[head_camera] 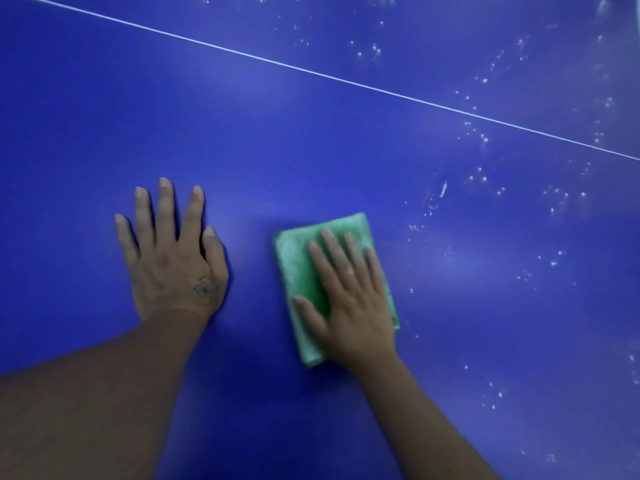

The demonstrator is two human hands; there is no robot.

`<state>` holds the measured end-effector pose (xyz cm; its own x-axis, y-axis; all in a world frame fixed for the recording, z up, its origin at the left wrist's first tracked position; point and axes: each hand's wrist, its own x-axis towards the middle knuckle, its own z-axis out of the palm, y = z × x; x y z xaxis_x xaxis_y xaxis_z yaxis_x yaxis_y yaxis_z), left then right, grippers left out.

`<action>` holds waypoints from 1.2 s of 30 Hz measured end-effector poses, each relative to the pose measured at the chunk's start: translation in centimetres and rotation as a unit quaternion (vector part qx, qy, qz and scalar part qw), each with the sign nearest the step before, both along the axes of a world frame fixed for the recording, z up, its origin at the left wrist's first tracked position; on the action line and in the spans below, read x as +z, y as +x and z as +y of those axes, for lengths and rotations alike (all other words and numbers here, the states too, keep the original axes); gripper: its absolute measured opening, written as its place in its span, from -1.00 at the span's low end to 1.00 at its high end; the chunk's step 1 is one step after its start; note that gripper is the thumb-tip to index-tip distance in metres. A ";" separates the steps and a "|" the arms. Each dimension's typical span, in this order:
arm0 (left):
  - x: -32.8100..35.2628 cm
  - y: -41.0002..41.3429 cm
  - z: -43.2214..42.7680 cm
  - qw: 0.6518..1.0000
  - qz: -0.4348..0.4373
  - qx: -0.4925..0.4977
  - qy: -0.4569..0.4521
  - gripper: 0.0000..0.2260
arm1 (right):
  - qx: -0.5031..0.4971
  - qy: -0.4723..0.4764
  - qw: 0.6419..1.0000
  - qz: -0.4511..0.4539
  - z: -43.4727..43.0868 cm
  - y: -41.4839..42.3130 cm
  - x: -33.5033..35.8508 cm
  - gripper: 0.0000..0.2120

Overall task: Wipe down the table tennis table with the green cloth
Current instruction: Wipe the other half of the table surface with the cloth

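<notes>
- Right hand (349, 299): fingers straight, pressing flat on the folded green cloth (298, 268).
- Green cloth: lying on the blue table (311, 150), right of centre.
- Left hand (173, 258): flat on the table, fingers spread, grasping nothing.
- White specks (485, 178): scattered at right.

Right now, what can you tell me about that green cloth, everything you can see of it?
The green cloth is folded into a rough rectangle, soft and fuzzy-looking like microfibre. It lies flat on the blue table, its long side running away from the person. The right hand presses on it with straight, spread fingers, covering much of its right half.
</notes>
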<state>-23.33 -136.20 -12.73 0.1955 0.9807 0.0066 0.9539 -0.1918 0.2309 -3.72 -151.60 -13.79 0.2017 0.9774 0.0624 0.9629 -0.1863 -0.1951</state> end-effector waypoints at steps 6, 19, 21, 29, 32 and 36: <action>-0.3 -0.4 -0.2 1.000 0.007 -0.006 -0.001 -0.43 | -0.174 -0.035 0.984 -0.012 4.5 8.4 -0.1 -0.25; 0.1 -0.4 -0.5 1.000 0.014 -0.006 -0.007 -0.46 | -0.069 -0.024 0.997 0.014 -8.6 -7.2 -0.1 -0.25; 0.1 -0.4 -0.6 1.000 0.014 -0.008 -0.010 -0.46 | -0.033 -0.037 0.999 0.017 -12.2 -6.8 0.1 -0.25; -0.3 -0.9 -1.0 1.000 0.018 -0.019 0.003 -0.45 | 0.013 -0.029 0.999 -0.024 -7.1 4.4 0.1 -0.29; -0.3 -1.2 -1.1 0.999 0.028 -0.024 -0.002 -0.45 | 0.001 -0.037 0.999 -0.039 -2.6 7.2 0.4 -0.28; 0.0 -1.1 -4.4 0.999 0.036 0.007 -0.015 -0.46 | -0.017 -0.055 0.998 -0.033 0.3 8.4 0.9 -0.27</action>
<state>-24.46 -140.57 -12.76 0.1807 0.9828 -0.0371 0.9709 -0.1722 0.1666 4.71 -151.33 -12.93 0.2347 0.9716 -0.0309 0.9655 -0.2367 -0.1083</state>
